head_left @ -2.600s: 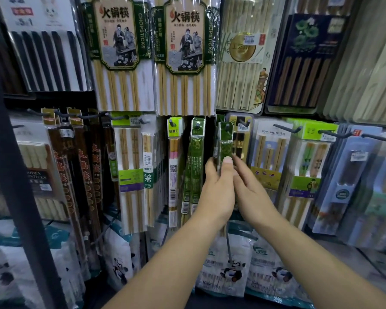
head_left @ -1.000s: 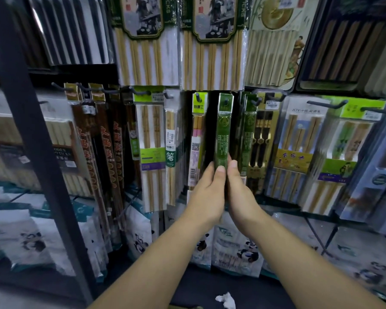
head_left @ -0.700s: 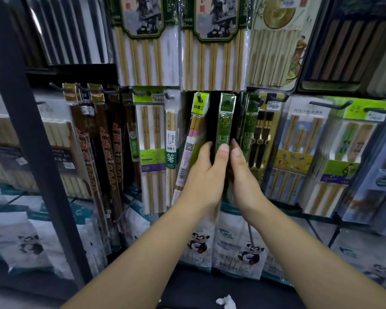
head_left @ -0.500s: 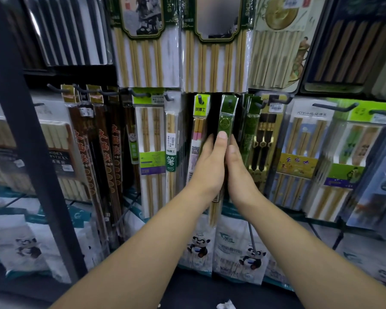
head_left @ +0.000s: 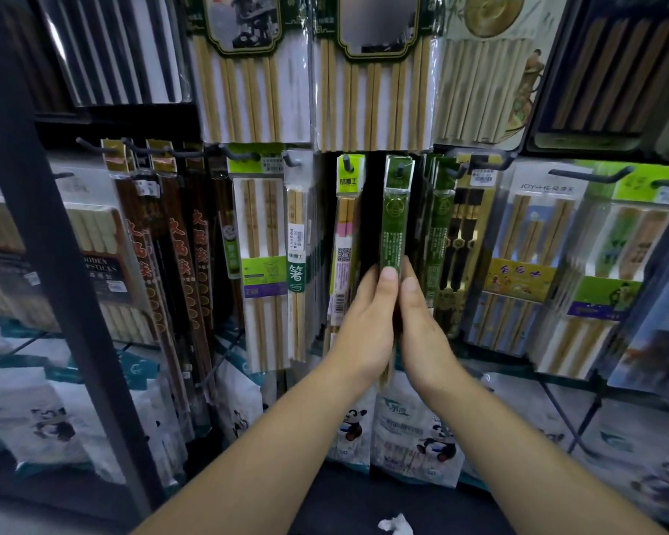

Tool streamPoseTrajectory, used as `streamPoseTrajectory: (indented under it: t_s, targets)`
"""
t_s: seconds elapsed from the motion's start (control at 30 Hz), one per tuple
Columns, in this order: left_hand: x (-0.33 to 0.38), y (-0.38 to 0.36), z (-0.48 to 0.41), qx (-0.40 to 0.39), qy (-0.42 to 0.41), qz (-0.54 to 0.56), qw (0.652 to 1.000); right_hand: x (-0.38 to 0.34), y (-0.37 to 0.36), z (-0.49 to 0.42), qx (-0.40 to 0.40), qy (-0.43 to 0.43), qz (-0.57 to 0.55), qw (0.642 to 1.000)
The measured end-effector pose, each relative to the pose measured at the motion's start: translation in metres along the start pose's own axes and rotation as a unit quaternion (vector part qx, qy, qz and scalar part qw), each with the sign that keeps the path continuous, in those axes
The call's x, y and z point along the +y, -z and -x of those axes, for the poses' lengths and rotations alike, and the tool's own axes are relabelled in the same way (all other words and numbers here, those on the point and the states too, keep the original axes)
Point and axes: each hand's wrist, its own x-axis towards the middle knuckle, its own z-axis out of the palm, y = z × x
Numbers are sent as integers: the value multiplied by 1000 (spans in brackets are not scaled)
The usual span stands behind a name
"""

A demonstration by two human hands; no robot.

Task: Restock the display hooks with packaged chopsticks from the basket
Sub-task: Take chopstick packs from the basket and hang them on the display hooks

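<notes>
A: Where's the green chopstick pack [head_left: 396, 218]?
B: Hanging on its hook [head_left: 401, 169], between the pink-labelled pack [head_left: 344, 241] and the other green packs [head_left: 441, 225]. The left hand [head_left: 364, 326] and right hand [head_left: 421, 330] pinch its lower half, thumbs in front.
A: How would it handle?
B: Light, slim, glossy film — probably slippery and a bit bendy. Best gripped low by the edges — not by the thin header.
</notes>
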Motion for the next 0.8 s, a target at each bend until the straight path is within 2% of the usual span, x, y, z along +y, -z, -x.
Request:
streamPoseTrajectory:
  t_s: [0.23, 0.4, 0.5, 0.57, 0.63, 0.7, 0.8]
  targets:
    - [-67, 29, 64, 23, 55, -52, 997, 46, 4, 83, 12, -51, 50, 997]
    - [-140, 69, 116, 83, 118, -199, 969, 121, 4, 147, -36, -139, 181, 973]
    - [-189, 100, 149, 111, 185, -314, 924, 180, -2, 188, -143, -202, 257, 934]
    - [-221, 120, 174, 123, 229, -404, 877, 221, -9, 216, -218, -248, 289, 899]
    - [-249, 136, 202, 131, 296, -443, 836, 261, -16, 241, -268, -285, 322, 862]
    - [-272, 146, 226, 135, 356, -430, 819, 297, -19, 264, -309, -315, 346, 828]
    - [-298, 150, 250, 107, 391, -401, 822, 337, -23, 288, -357, -349, 350, 793]
